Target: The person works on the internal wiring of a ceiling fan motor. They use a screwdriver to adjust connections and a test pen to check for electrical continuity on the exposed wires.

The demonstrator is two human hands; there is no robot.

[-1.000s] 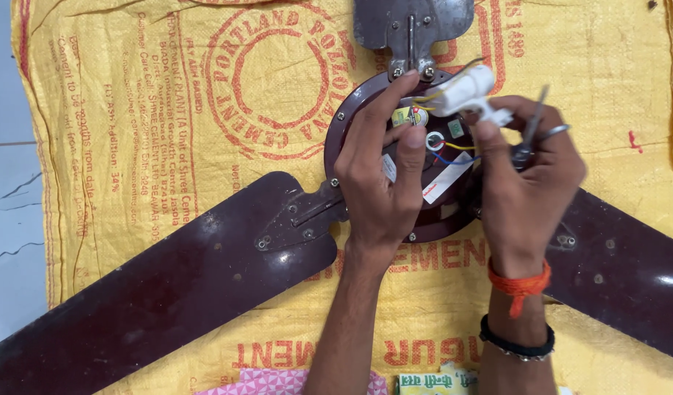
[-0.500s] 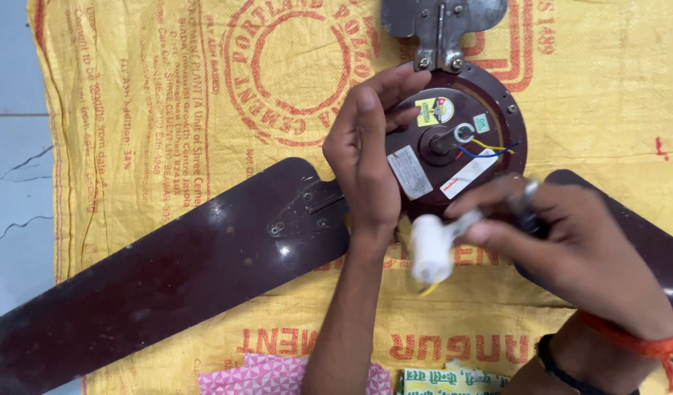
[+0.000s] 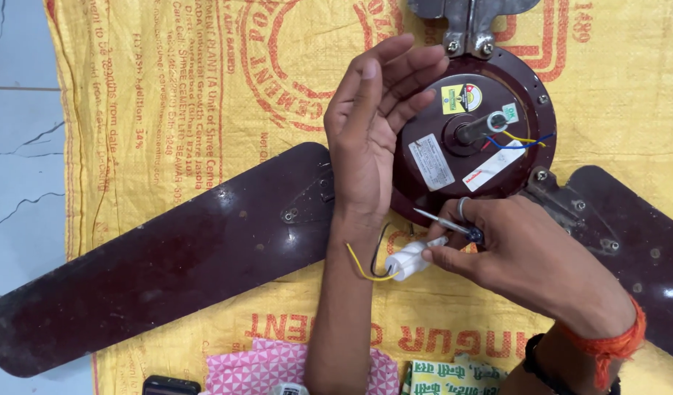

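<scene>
A dark maroon ceiling fan lies on a yellow woven sack, its round motor housing (image 3: 482, 139) facing up with stickers and loose yellow, blue and red wires at the shaft. My left hand (image 3: 373, 124) rests edge-on against the housing's left side, fingers together and straight, holding nothing. My right hand (image 3: 519, 256) sits below the housing. It pinches a small white cylindrical capacitor (image 3: 409, 258) with yellow and black leads, and also carries a thin screwdriver (image 3: 442, 221) between its fingers.
One long fan blade (image 3: 161, 263) stretches to the lower left, another blade (image 3: 629, 241) to the right, and a metal blade bracket (image 3: 468, 22) is at the top. The yellow sack (image 3: 168, 95) lies on grey floor tiles (image 3: 18, 146). A pink patterned cloth (image 3: 278, 366) and a green packet (image 3: 453, 377) lie at the bottom edge.
My right hand has pulled the white capacitor off the motor housing and down to the sack below it. My left hand stayed at the housing's left side and straightened its fingers.
</scene>
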